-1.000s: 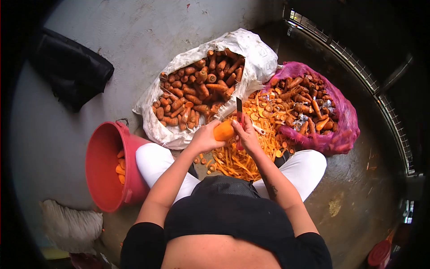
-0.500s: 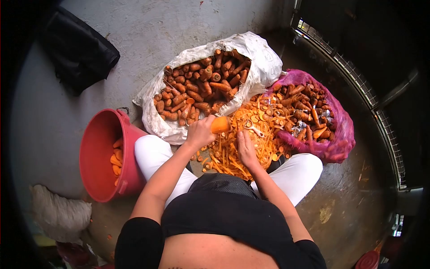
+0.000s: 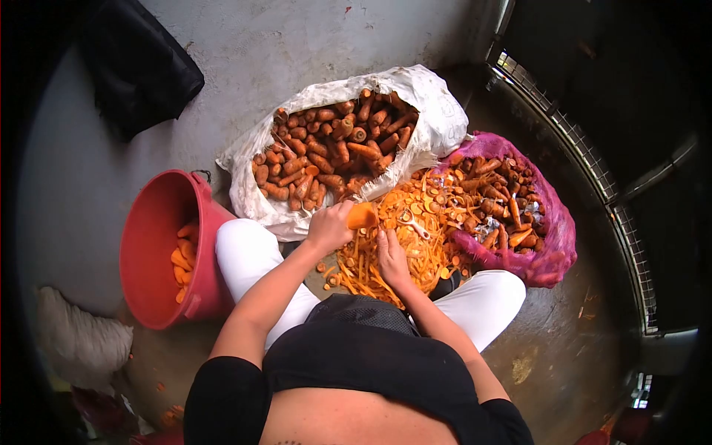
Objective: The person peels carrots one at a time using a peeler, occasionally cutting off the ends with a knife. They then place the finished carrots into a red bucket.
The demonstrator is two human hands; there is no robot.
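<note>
My left hand (image 3: pixel 331 228) is closed around a thick peeled orange carrot (image 3: pixel 362 216), held level above the peelings. Close to the carrot's right end is my right hand (image 3: pixel 392 257), its fingers pressed together and pointing up; what it grips is too small to make out. Below both hands spreads a pile of orange peelings and cut carrot ends (image 3: pixel 363 265). A pale looped tool, apparently a peeler (image 3: pixel 415 225), lies on the pile to the right of my right hand.
Unpeeled carrots fill an open white sack (image 3: pixel 443 111) ahead. A purple mesh bag (image 3: pixel 560 236) at right holds carrot scraps. At left stands a red bucket (image 3: pixel 210 245) with peeled carrots inside. A black object (image 3: pixel 137 67) is at upper left, a pale sack (image 3: pixel 85 337) at lower left.
The camera view has shifted slightly. My right hand has moved a little left, nearer my left hand, and the carrot has turned slightly in my left hand's hold.
</note>
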